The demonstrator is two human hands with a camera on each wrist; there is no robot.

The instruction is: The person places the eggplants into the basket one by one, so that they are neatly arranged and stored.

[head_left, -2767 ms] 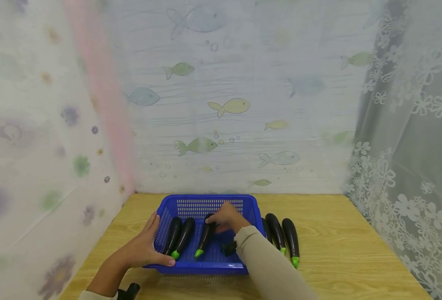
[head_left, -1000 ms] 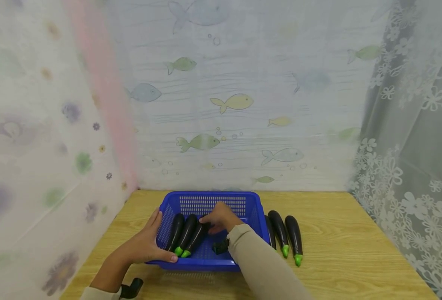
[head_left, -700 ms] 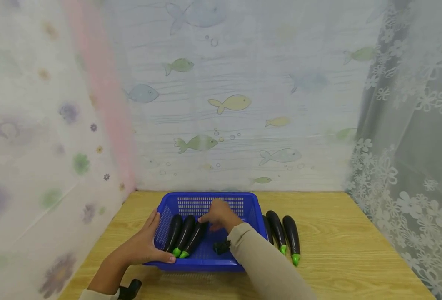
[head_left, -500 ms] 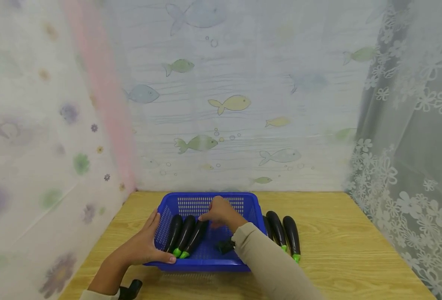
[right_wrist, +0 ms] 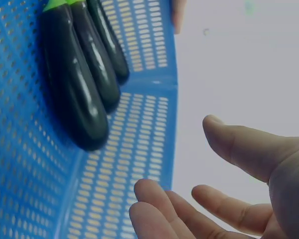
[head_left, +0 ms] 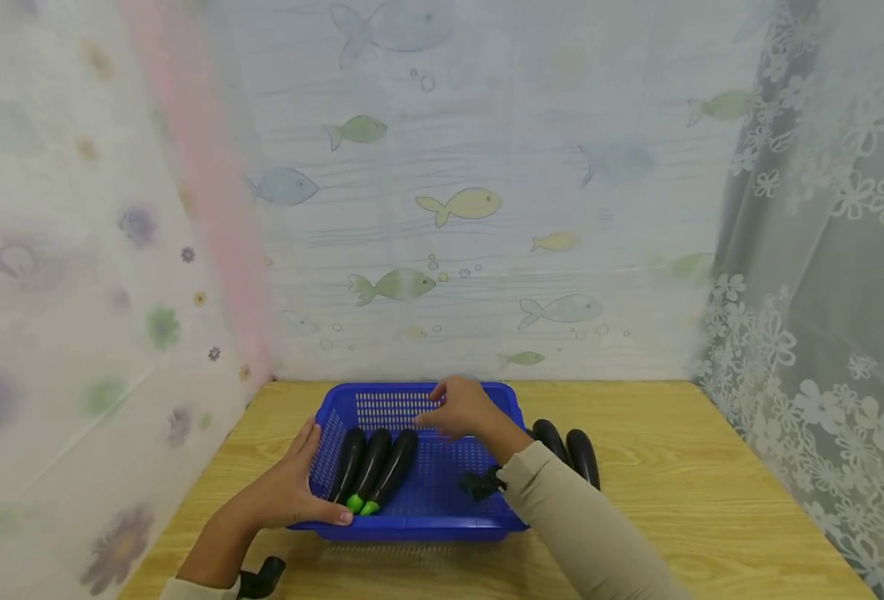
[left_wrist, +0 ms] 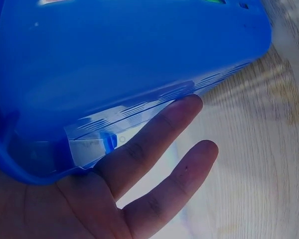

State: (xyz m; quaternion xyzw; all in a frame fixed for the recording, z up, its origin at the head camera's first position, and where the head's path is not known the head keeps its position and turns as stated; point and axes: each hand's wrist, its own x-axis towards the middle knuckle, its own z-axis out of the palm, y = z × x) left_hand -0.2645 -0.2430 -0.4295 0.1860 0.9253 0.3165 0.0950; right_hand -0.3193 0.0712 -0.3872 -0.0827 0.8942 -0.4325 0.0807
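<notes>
Eggplants lie inside and beside a blue basket. Behind rises a tall sheet printed with pale fish; at the left hangs a floral sheet with a pink band, and at the right a sheer curtain with white flowers. Beneath spreads the wood-grained worktop, with the slotted basket near its middle. Beige sleeves cover both arms, the right one crossing the basket's near right corner. The left hand grasps the basket's near left corner, thumb over the near rim, fingers stretched along the outside of the left wall. The right hand hovers over the basket's far part, its fingers released and spread, just right of the eggplants and apart from them. Three eggplants lie side by side in the basket, close to its left wall. At least two more rest on the worktop right of the basket, partly hidden by the sleeve. Dark devices sit at both wrists. Green stem ends point toward the near rim.
</notes>
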